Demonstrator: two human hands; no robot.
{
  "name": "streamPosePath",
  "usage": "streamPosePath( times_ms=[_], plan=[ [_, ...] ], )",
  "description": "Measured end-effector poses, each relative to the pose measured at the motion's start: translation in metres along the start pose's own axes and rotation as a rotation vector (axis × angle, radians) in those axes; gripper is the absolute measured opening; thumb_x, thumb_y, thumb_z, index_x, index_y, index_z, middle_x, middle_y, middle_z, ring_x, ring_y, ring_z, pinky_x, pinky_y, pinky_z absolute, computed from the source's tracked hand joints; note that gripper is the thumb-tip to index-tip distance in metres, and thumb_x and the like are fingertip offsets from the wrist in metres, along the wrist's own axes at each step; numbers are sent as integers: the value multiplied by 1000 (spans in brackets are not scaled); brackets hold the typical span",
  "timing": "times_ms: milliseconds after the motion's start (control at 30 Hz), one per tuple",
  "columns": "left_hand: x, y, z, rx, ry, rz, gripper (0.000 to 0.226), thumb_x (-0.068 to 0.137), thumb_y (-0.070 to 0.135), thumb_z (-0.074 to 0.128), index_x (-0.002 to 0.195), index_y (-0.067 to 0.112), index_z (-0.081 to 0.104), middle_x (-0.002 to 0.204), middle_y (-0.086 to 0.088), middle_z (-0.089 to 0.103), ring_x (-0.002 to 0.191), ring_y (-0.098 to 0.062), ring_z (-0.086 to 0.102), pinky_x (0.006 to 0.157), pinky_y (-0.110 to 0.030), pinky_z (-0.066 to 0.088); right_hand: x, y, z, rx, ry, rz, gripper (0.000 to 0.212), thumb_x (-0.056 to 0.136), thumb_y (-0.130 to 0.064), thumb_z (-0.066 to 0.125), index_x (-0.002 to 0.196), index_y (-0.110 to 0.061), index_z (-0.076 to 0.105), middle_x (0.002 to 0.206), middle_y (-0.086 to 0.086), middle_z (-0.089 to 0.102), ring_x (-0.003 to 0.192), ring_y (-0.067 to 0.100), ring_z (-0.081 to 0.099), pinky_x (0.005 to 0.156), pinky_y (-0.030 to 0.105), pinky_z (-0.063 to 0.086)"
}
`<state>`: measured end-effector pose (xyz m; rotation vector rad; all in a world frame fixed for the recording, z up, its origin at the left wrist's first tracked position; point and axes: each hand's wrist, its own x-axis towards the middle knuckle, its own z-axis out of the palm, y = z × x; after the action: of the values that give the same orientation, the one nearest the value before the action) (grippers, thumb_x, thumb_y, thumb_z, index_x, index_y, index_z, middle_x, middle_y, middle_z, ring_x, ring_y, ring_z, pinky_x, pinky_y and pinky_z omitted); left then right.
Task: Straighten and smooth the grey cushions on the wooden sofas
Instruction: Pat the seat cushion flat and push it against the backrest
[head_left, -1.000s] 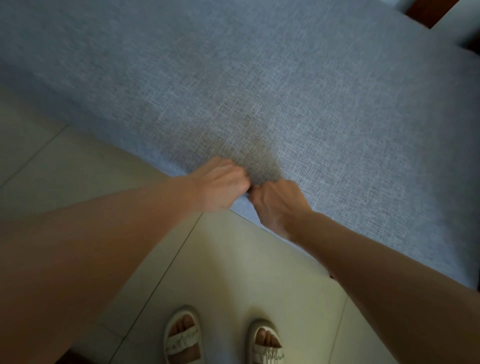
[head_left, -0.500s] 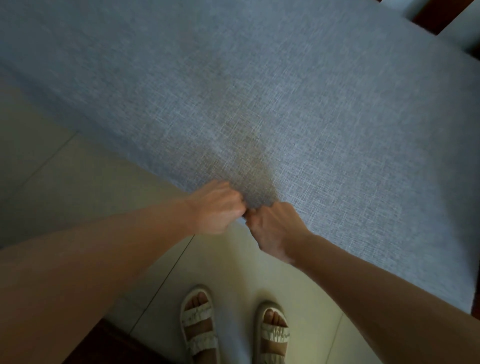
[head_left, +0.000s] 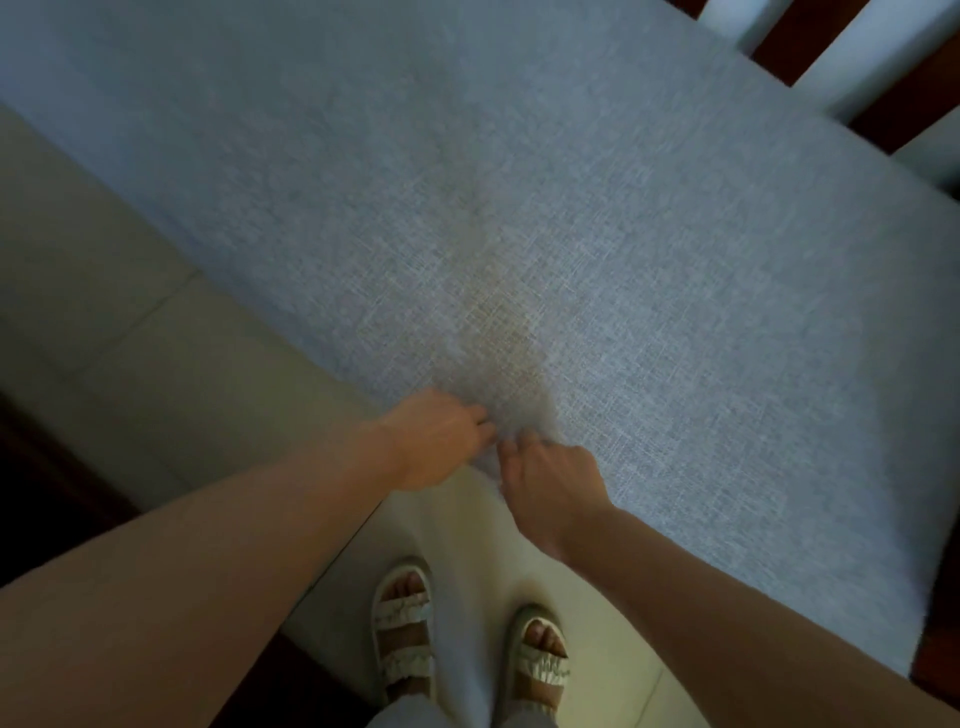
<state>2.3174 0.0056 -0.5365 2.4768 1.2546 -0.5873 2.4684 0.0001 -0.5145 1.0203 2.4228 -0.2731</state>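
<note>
Grey cushion (head_left: 597, 270) fills most of the head view, lying flat on a wooden sofa whose dark frame (head_left: 810, 36) shows only at the upper right, between pale upright cushions (head_left: 883, 47). Its near edge runs diagonally above a pale tiled floor (head_left: 156, 338).

Left hand (head_left: 436, 441) and right hand (head_left: 550, 488) sit close together at the middle of that near edge. Both have fingers curled onto the fabric, apparently pinching it; motion blur prevents confirming the exact grip. A darker puckered patch in the weave rises from the hands toward the cushion's centre.

Sandalled feet (head_left: 467, 644) stand on the floor just below.

Assessment: the step in hand is tugging the cover taut at the front edge. Next move likely calls for an even pull toward the person, then flat palms swept across the puckered patch.
</note>
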Motion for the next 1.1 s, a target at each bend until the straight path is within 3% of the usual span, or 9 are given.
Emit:
streamPosePath(
  times_ms=[133, 333, 467, 700, 1100],
  plan=[
    [-31, -26, -32, -77, -13, -137, 40, 93, 11, 48, 131, 15, 38, 124, -6, 44, 113, -25, 49, 74, -32, 39, 12, -10, -49, 98, 29, 20, 34, 97, -19, 47, 128, -11, 36, 121, 9, 40, 103, 23, 49, 69, 31, 36],
    [-85, -97, -65, -127, -75, -270, 50, 89, 9, 54, 134, 14, 34, 127, -9, 40, 115, -27, 47, 84, -39, 44, 59, -42, -128, 94, -4, -8, 34, 95, -19, 51, 126, -11, 38, 123, 9, 37, 106, 24, 49, 70, 31, 35],
    [-135, -160, -74, -165, -89, -376, 45, 90, 8, 50, 132, 12, 36, 128, -10, 40, 117, -27, 45, 89, -40, 42, 104, -78, -177, 84, -43, -34, 33, 95, -17, 50, 125, -11, 40, 125, 9, 37, 112, 26, 48, 78, 35, 43],
    [-191, -265, -75, -209, -53, -605, 45, 91, 8, 50, 133, 16, 35, 128, -6, 41, 120, -23, 44, 88, -34, 41, 196, -138, -245, 83, 13, -166, 33, 95, -18, 50, 126, -11, 39, 127, 9, 37, 112, 25, 47, 83, 36, 45],
    [-220, -445, -63, -261, -75, -756, 46, 88, 9, 54, 130, 14, 35, 125, -7, 41, 116, -24, 45, 81, -35, 42, 377, -207, -332, 99, -1, -241, 39, 94, -19, 53, 128, -10, 37, 132, 10, 36, 117, 24, 45, 88, 33, 45]
  ],
)
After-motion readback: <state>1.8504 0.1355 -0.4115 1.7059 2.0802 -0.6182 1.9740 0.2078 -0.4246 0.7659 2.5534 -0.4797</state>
